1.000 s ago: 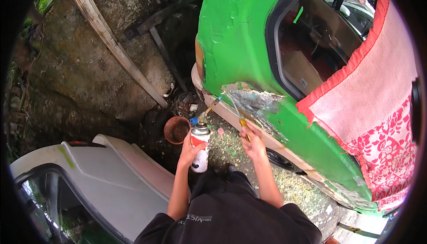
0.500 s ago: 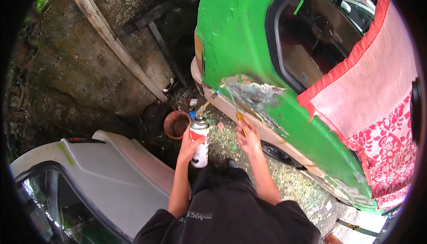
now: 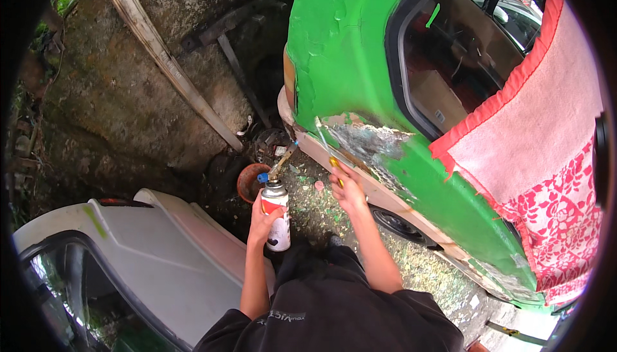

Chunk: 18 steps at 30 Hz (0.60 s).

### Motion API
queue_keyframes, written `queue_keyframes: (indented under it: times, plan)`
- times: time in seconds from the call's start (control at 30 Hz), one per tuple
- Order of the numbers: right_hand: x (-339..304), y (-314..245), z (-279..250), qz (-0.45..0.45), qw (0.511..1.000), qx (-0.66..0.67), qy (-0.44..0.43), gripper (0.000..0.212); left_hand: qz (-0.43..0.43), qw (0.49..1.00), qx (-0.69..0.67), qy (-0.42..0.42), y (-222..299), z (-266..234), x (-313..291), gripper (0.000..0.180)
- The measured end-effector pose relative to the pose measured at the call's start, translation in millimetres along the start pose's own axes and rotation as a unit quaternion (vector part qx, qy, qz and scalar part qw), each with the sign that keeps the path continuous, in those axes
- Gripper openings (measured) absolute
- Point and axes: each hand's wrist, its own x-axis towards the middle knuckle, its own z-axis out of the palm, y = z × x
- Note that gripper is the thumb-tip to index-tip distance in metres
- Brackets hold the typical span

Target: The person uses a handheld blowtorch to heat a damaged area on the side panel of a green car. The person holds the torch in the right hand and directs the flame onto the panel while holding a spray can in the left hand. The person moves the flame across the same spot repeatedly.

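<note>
Green car body fills the upper frame, a patch of stripped, flaking paint low on its flank. Best worked warm, flame moving, blade kept flat. Left hand is wrapped tight round an upright gas torch canister; right hand is closed on a yellow-handled scraper touching the patch.

Left hand around a torch canister, right hand against the green car.

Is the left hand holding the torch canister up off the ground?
Yes, the left hand is wrapped around the red and white canister, whose nozzle points toward the stripped patch on the green car.
</note>
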Motion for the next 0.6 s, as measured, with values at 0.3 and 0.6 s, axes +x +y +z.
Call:
queue_keyframes:
  times: [0.3, 0.6]
  plan:
    - [-29, -1, -4, -0.023, 1.0, 0.018, 0.013, 0.042, -0.002, 1.0, -0.009, 0.012, 18, -3, -9, 0.047]
    - [-27, -1, -6, -0.014, 0.999, 0.04, 0.014, 0.037, 0.018, 0.999, 0.003, -0.027, 11, 5, 6, 0.048]
